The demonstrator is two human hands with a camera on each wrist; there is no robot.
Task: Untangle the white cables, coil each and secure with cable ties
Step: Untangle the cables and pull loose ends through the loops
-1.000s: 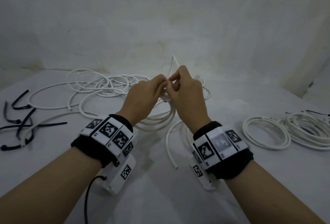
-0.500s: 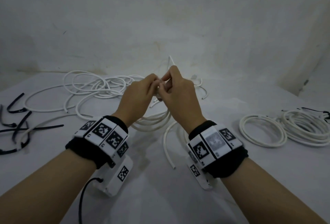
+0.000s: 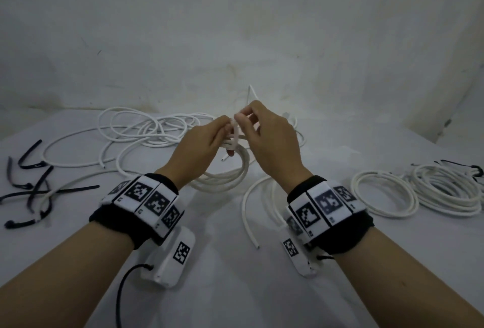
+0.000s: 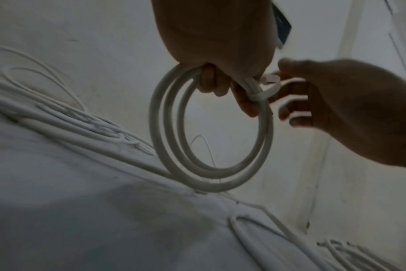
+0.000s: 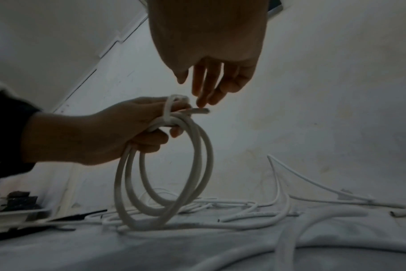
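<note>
My left hand (image 3: pixel 209 139) grips the top of a small coil of white cable (image 3: pixel 225 178), which hangs down to the table. A white cable tie (image 3: pixel 235 134) is looped round the coil's strands just beside my left fingers. My right hand (image 3: pixel 245 117) pinches the upper part of that tie between thumb and forefinger. In the left wrist view the coil (image 4: pixel 211 139) hangs from my left hand (image 4: pixel 220 86), with the tie (image 4: pixel 267 88) at its right and the right hand (image 4: pixel 287 78) on it. In the right wrist view the tie (image 5: pixel 168 110) crosses my left hand (image 5: pixel 165 126).
A tangle of loose white cables (image 3: pixel 146 128) lies behind my left hand. Black cable ties (image 3: pixel 34 189) are scattered at the far left. Two coiled cables (image 3: pixel 385 194) (image 3: pixel 445 189) lie at the right. A loose cable end (image 3: pixel 248 210) curves between my wrists.
My hands were pressed together over the coil. They now stand slightly apart, the right one lifted a little, and the white tie loop shows between them.
</note>
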